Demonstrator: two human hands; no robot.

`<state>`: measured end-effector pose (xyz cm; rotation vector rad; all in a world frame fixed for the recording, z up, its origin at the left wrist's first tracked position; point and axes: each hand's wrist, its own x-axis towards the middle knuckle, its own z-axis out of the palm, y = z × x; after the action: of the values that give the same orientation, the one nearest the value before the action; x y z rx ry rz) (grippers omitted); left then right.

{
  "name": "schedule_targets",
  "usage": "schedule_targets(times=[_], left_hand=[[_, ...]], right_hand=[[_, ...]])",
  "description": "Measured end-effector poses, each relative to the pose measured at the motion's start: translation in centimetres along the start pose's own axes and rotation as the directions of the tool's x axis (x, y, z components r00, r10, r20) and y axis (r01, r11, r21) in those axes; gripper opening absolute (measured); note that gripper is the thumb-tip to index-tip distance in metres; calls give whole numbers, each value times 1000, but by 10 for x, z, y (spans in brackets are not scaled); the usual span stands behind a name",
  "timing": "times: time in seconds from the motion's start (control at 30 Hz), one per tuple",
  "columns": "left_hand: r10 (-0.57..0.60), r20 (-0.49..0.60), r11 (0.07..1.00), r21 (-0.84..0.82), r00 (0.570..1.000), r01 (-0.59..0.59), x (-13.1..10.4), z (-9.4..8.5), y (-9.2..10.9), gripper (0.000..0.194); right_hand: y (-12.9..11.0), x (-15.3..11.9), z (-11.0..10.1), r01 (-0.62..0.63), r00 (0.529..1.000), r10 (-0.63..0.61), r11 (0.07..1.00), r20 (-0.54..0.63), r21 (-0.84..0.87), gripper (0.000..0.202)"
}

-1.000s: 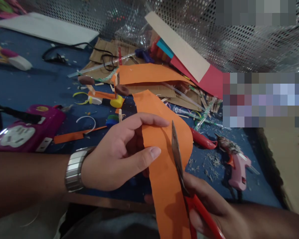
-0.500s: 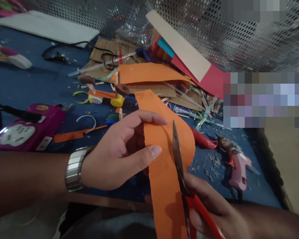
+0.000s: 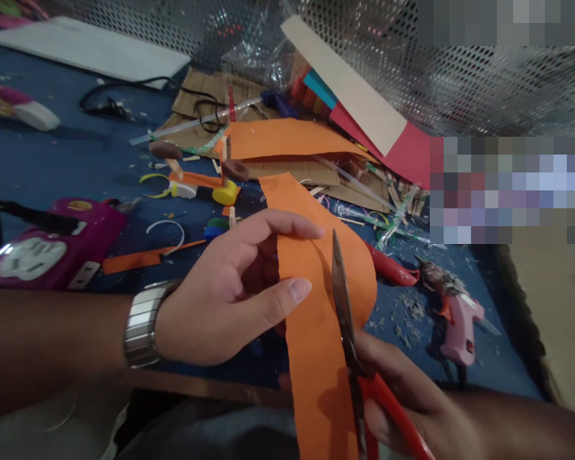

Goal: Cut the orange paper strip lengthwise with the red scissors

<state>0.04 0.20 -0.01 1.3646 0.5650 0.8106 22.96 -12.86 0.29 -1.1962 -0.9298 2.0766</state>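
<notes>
Cutting is the step in hand: the left hand (image 3: 220,306) pinches the orange paper strip (image 3: 316,306) between thumb and fingers above the counter (image 3: 52,166), and right of them the right hand (image 3: 402,409), fingers closed on the red scissors (image 3: 349,345), has the blades in the strip. The next snip probably needs the paper kept taut.

Left hand (image 3: 220,300) pinches the orange paper strip (image 3: 316,306) between thumb and fingers (image 3: 287,223). At five o'clock the right hand (image 3: 402,402) grips red-handled scissors (image 3: 349,332), blade lying up the strip. A pink glue gun (image 3: 460,319) rests on the blue worktop (image 3: 67,160) at three o'clock.
</notes>
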Motion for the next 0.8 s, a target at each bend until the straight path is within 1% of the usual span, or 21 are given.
schedule_targets(times=[0.1,0.2,0.33,0.53,0.7,0.8], left_hand=[[7,8,1000,-15,1000,-7,0,0,-1,32],[8,12,1000,-21,1000,-7,1,0,0,31],[-2,5,1000,-22,1000,2,1,1,0,30],[7,8,1000,-27,1000,-7,0,1,-1,33],[-12,-1,1000,-21,1000,12,0,1,-1,31],[-9,-10,1000,-2,1000,9,1,1,-1,31]], right_hand=[[2,2,0,32,999,-32,998,2,54,48],[5,1,1,25,1000,-25,997,3,80,46],[5,-2,3,15,1000,-14,997,-26,77,45],[-1,1,2,58,997,-61,995,39,84,40],[-2,3,3,76,997,-76,995,6,66,39],[-3,4,3,43,999,-43,996,8,72,42]])
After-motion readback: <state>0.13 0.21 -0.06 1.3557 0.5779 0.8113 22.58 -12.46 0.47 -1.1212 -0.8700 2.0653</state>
